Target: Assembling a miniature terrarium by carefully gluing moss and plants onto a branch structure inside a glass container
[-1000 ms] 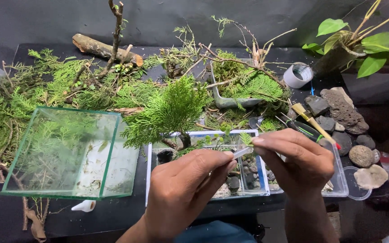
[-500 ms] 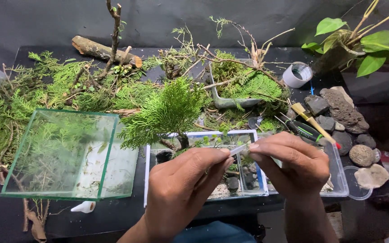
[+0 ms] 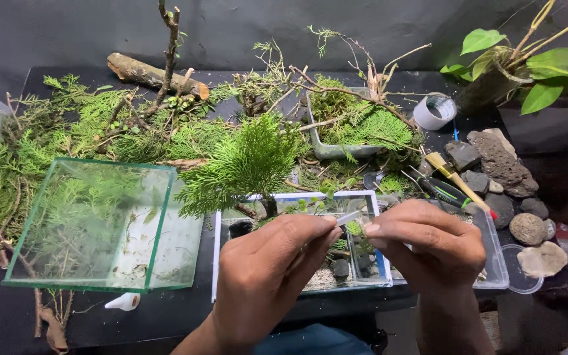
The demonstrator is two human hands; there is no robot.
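My left hand (image 3: pixel 271 276) and my right hand (image 3: pixel 428 246) meet fingertip to fingertip over a small glass tank (image 3: pixel 323 195) with a white and blue rim. Both pinch a small thin pale piece (image 3: pixel 348 218) between them; what it is I cannot tell. Inside the tank lie dark stones, pale gravel and bits of green. A small tree with feathery green foliage (image 3: pixel 244 164) stands at the tank's left end, just beyond my left hand.
A bigger bare glass tank (image 3: pixel 100 223) sits at the left, a small white bottle (image 3: pixel 123 301) below it. Green cuttings, twigs and a log (image 3: pixel 152 73) cover the back. Rocks (image 3: pixel 501 164), a brush (image 3: pixel 455 181), a tape roll (image 3: pixel 435 110) and a leafy plant (image 3: pixel 514 72) are at right.
My hands have drawn closer together over the tank, so less of the pale piece shows between the fingertips. Nothing else has moved.
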